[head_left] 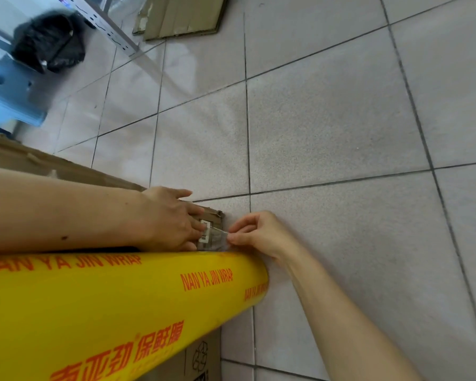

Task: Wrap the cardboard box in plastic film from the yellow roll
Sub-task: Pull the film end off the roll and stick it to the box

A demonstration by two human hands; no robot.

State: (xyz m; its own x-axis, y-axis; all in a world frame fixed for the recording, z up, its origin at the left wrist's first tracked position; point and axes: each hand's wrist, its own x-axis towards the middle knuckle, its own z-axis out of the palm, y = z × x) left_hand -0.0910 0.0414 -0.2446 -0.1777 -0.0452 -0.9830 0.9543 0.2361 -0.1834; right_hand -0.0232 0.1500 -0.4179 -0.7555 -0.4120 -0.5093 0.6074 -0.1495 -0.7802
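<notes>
Box [212,215], cardboard, on tiled floor, with yellow roll [107,303] lying across it nearest the camera.
Left hand [171,218] rests flat on the box's top end by the label, fingers straight and close together. Just right, the film [217,235] edge spans to the right hand [254,232], pinched between thumb and forefinger. Roll's long axis runs left to right; pull likely goes rightward, off the box corner.

Two bare forearms reached into the frame.
Neither the left hand [168,220] nor the right hand [259,234] wore a sleeve, glove, ring or watch.
</notes>
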